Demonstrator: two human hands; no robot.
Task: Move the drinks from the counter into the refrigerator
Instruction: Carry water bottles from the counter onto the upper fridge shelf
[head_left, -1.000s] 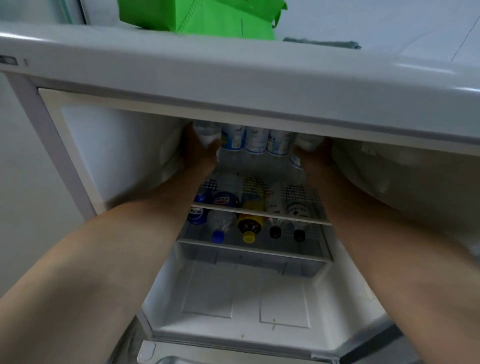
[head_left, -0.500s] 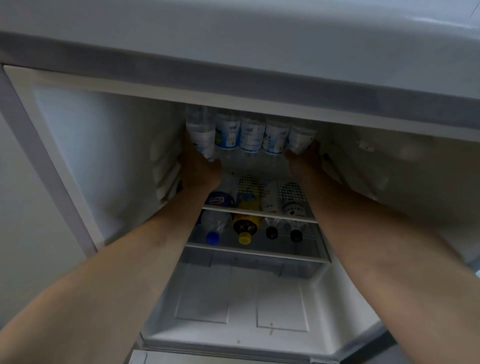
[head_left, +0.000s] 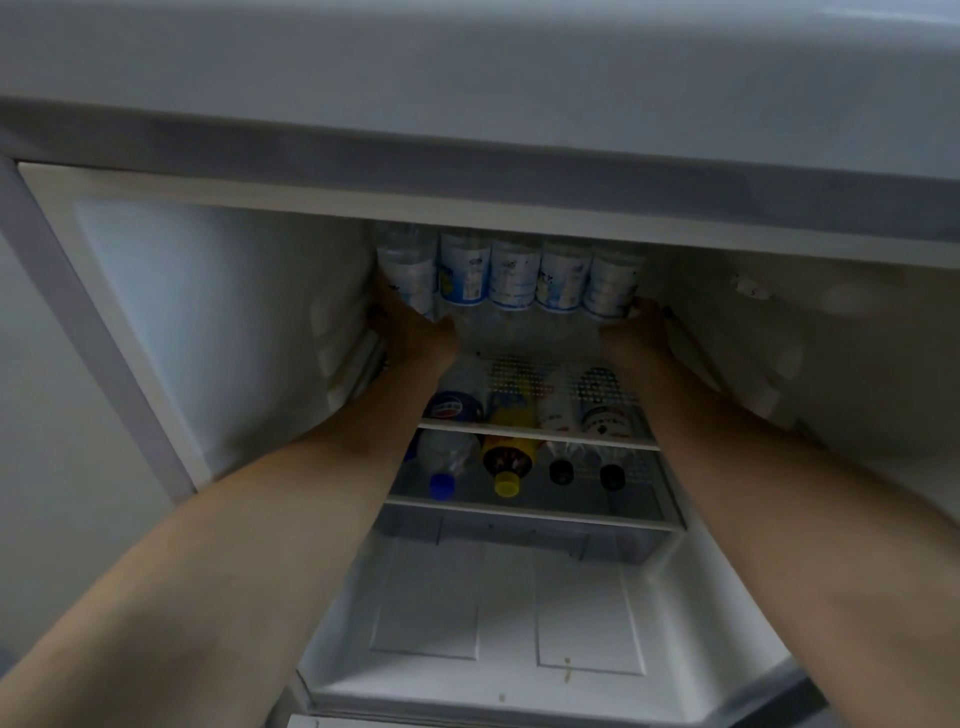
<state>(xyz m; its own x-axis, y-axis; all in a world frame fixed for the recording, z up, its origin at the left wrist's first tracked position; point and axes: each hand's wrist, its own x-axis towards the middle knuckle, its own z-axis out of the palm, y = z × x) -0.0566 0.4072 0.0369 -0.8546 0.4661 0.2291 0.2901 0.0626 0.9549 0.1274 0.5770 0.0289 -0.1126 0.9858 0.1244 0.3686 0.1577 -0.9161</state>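
Both arms reach into the open refrigerator (head_left: 218, 332). Several clear water bottles with white-and-blue labels (head_left: 511, 275) stand in a row at the back of the upper shelf. My left hand (head_left: 413, 330) grips the leftmost bottle (head_left: 408, 270) low on its body. My right hand (head_left: 636, 332) grips the rightmost bottle (head_left: 610, 283) near its base. Much of both hands' fingers is hidden behind the bottles.
On the wire shelf (head_left: 540, 434) below lie a Pepsi bottle (head_left: 452, 405), a yellow-capped bottle (head_left: 506, 457) and two dark-capped bottles (head_left: 561, 470). A clear crisper drawer (head_left: 519, 540) sits under them. The fridge's top edge (head_left: 467, 156) overhangs the view.
The camera has dipped lower, showing more of the bottle row. Both hands have slid down the outer bottles toward their bases, and the row stands straighter.
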